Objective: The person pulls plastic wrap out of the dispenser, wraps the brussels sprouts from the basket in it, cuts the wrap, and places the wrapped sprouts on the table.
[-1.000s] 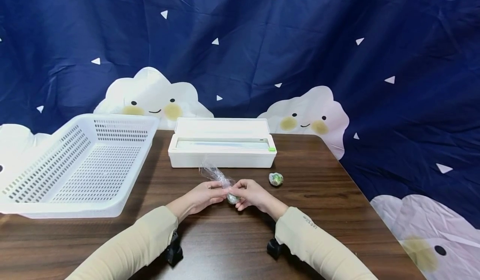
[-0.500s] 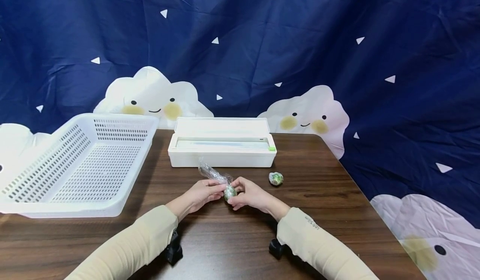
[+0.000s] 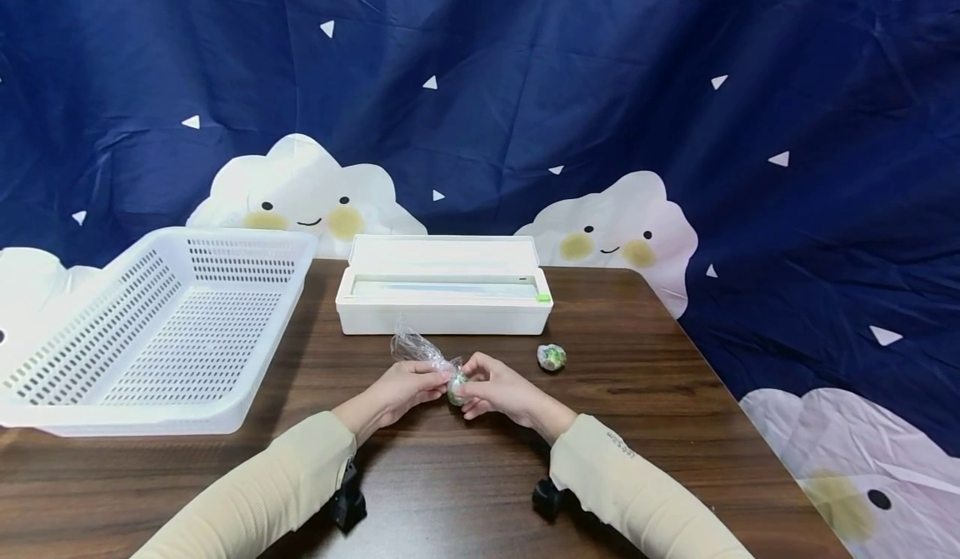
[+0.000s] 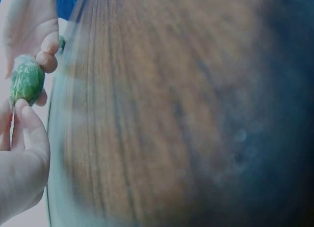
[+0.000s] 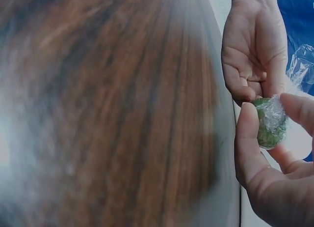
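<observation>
Between my hands is a small green rounded item wrapped in plastic wrap (image 3: 456, 389), its kind not clear under the film. A crumpled tail of clear film (image 3: 414, 346) sticks out from it toward the white box. My left hand (image 3: 396, 392) pinches the wrap at the base of that tail; in the left wrist view its thumb tip meets the lower end of the green item (image 4: 28, 80). From the other side, my right hand (image 3: 508, 392) holds it between thumb and fingers. The right wrist view shows the film bunched on the green item (image 5: 271, 125).
A white plastic wrap dispenser box (image 3: 444, 319) with its lid raised stands just beyond my hands. Right of it lies another small green wrapped item (image 3: 552, 357). A large white perforated basket (image 3: 225, 416) fills the table's left side. A blue cloud-printed curtain (image 3: 480, 126) hangs behind.
The right fingers have shifted around the wrapped green item, and more of its green side shows than a second ago. The film tail has moved slightly left. Box and basket are unmoved.
</observation>
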{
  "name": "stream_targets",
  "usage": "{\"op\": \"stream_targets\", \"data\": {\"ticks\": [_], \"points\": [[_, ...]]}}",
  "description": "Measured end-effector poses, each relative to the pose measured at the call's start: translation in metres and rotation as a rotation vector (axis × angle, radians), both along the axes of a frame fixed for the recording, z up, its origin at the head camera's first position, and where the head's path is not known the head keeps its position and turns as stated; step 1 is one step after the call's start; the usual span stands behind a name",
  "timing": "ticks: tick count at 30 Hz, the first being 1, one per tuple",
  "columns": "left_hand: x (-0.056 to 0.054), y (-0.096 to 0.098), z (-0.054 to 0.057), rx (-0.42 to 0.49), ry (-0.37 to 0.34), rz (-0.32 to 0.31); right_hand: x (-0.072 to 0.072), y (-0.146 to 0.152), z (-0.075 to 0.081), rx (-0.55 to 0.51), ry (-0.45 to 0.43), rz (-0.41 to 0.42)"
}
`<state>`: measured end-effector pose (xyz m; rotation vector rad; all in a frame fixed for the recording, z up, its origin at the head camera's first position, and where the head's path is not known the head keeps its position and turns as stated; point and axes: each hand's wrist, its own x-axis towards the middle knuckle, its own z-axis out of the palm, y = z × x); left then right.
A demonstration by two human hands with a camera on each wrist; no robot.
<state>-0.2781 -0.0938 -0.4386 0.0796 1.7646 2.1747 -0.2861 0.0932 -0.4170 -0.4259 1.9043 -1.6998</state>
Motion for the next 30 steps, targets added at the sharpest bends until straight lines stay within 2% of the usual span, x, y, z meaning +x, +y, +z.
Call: {"op": "stream_targets", "data": {"ticks": [16,23,30], "points": [[-0.0005,-0.0024,-0.0013,-0.068,0.096,0.044,0.0029,-0.0038,-0.0013,-0.038,-0.015,-0.001],[-0.0003,-0.0025,-0.0006,-0.063,0.101,0.008,0.0069,-0.0062,0.0012,-0.032,0.007,-0.022],[-0.0006,-0.0011,0.0009,-0.087,0.084,0.024,0.0065,-0.0058,0.0005,-0.040,-0.014,-0.026]]}}
